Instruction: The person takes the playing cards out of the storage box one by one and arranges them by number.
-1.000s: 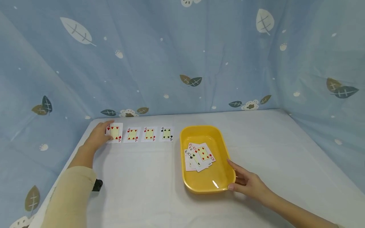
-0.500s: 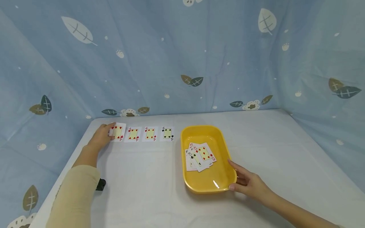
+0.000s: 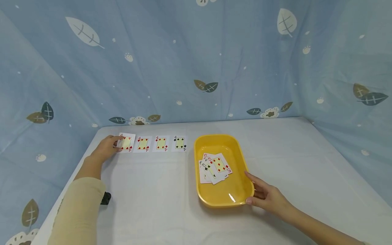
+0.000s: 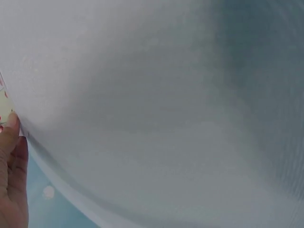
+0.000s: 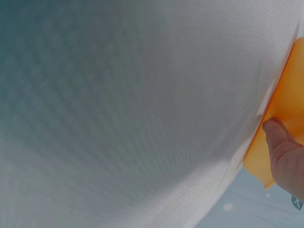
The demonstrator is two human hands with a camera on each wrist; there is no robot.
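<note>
At the far left of the white table, my left hand [image 3: 106, 147] pinches the left edge of a four of hearts playing card [image 3: 127, 143]. In the left wrist view, the thumb of that hand [image 4: 14, 175] lies on the face of the card [image 4: 4, 105]. My right hand [image 3: 271, 199] grips the near right corner of a yellow plastic tray [image 3: 240, 163], thumb at the rim and fingers along the side. The right wrist view has this hand [image 5: 287, 159] against the tray's outer wall [image 5: 287, 90]. Inside the tray lies a loose pile of playing cards [image 3: 214, 168], fives and sixes among them.
Right of the held card, a row continues with another red four [image 3: 142, 144], a four of diamonds [image 3: 161, 143] and a four of spades [image 3: 179, 143]. A small black object [image 3: 105, 198] shows beside the left sleeve [image 3: 76, 211]. A blue patterned cloth [image 3: 171, 61] hangs behind the table.
The left card has shifted slightly right, closer to its neighbour in the row. The left index finger has slid down from the card's top corner. The right hand and tray stay still.
</note>
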